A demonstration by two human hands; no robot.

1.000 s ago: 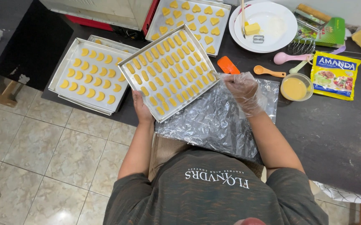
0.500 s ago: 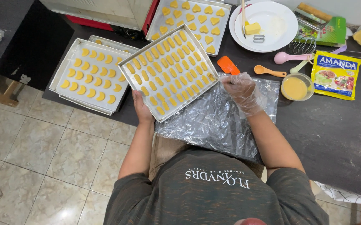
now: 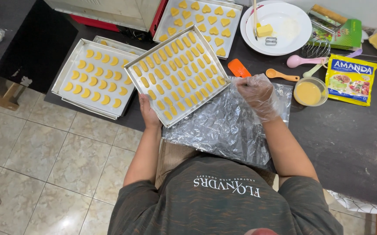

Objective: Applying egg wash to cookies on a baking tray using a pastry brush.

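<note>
Nothing has moved: left hand [image 3: 148,114] and gloved right hand [image 3: 256,92] still grip the cookie tray [image 3: 177,74]. Repositioning it; next calls for level carrying.

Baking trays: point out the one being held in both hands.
The middle tray, filled with oblong dough pieces. The left hand grips its near edge and the gloved right hand its right corner; the other trays lie untouched.

At the right of the frame I see a flat yellow pouch [image 3: 349,79] with a blue band on top and a food picture, lying on the dark table. Above it, near the upper right edge, lies a green package [image 3: 343,32], partly hidden under utensils.
</note>
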